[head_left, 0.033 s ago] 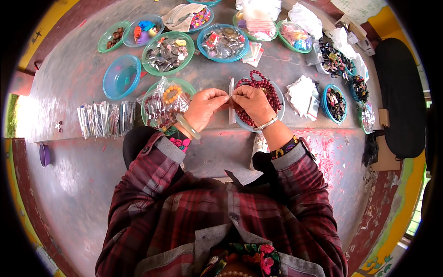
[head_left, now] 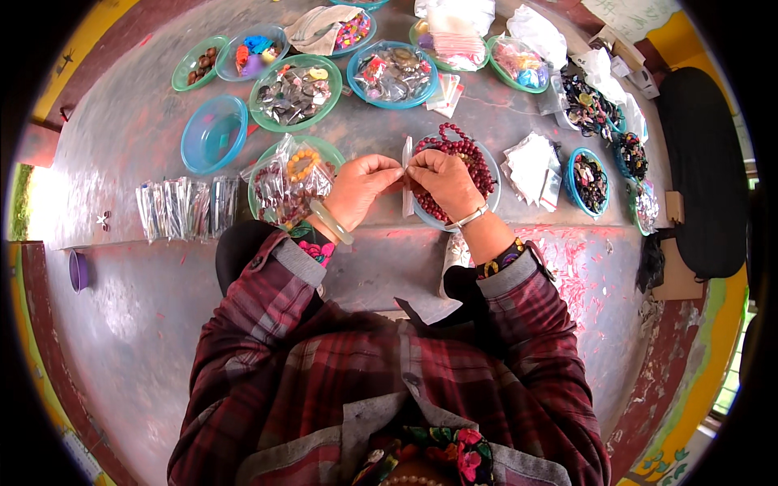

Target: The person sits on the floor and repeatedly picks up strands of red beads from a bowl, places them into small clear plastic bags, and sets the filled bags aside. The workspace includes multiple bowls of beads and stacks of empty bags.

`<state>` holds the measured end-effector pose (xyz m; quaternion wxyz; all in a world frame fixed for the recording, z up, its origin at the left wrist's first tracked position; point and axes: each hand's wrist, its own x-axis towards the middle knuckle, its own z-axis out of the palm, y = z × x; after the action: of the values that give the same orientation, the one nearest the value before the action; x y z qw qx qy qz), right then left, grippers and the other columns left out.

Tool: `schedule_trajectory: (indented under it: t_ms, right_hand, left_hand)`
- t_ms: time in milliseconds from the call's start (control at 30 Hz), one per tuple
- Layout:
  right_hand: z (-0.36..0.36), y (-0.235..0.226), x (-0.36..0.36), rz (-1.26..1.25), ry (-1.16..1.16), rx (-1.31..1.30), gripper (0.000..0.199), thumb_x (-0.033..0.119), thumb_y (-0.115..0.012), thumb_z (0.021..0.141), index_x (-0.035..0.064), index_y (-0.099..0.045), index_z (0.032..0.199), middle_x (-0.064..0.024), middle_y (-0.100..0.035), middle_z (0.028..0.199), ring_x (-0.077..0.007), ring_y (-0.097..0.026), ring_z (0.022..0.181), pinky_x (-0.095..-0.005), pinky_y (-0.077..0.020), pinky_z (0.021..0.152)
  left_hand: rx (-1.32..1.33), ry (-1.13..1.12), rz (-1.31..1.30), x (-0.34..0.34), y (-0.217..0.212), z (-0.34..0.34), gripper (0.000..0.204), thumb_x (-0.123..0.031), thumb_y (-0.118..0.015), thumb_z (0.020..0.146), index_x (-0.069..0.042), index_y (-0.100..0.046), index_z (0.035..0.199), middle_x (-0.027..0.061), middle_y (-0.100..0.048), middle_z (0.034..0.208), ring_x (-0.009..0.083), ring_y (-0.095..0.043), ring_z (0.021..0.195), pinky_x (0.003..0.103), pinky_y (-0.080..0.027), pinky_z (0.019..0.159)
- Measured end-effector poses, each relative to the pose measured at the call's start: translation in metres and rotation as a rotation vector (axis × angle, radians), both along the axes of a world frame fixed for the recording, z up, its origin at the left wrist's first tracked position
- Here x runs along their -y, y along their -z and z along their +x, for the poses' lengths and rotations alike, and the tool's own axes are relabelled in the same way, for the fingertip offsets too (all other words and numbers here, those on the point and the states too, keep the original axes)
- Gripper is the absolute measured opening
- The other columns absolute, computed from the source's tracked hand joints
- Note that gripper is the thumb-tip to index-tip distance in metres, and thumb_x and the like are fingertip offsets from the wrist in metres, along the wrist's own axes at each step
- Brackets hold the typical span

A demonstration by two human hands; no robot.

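Observation:
Between both hands, a narrow clear plastic bag [head_left: 408,201] hangs edge-on; what it contains is hard to make out. My left hand [head_left: 361,188], with a pale bangle at the wrist, pinches its left side. My right hand [head_left: 448,183], wearing a silver bangle, pinches the opposite side. The fingertips almost meet. Under and beyond the right hand lies a bowl [head_left: 496,185] with dark red bead strings [head_left: 478,164]. Close by the left hand, a green bowl [head_left: 324,149] carries bagged beads and a yellow-orange bracelet [head_left: 301,167].
A row of filled plastic bags [head_left: 188,209] lies left, near a blue basin [head_left: 188,146]. Several bowls stand farther back, including a blue one [head_left: 352,81] of bagged items. Rightward are white packets [head_left: 531,168], a blue basket [head_left: 572,193] of dark pieces and a black cushion-like object [head_left: 701,178].

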<state>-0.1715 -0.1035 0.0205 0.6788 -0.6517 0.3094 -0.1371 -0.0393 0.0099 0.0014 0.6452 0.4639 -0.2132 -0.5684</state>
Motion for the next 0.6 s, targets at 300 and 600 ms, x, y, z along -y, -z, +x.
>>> schedule_trajectory:
  t_ms: [300, 600]
  right_hand:
    - [0.004, -0.004, -0.01, -0.639, 0.011, -0.102, 0.012, 0.011, -0.059, 0.074, 0.0019, -0.063, 0.082, -0.0151, -0.064, 0.074, -0.0279, -0.063, 0.067, -0.0341, -0.0484, 0.062]
    - [0.009, -0.004, -0.004, -0.233, 0.039, 0.021, 0.012, 0.008, -0.058, 0.081, -0.0036, -0.06, 0.085, -0.0087, -0.063, 0.073, -0.0139, -0.061, 0.067, -0.0266, -0.0487, 0.062]
  left_hand:
    - [0.164, -0.001, 0.066, 0.001, 0.0, 0.001, 0.015, -0.004, -0.055, 0.086, 0.006, -0.058, 0.097, 0.0094, -0.062, 0.094, 0.0146, -0.061, 0.086, 0.026, -0.049, 0.082]
    - [-0.149, -0.043, -0.081, 0.001, 0.004, 0.004, 0.014, -0.004, -0.052, 0.089, 0.006, -0.056, 0.096, 0.0124, -0.06, 0.098, 0.02, -0.059, 0.093, 0.031, -0.045, 0.09]
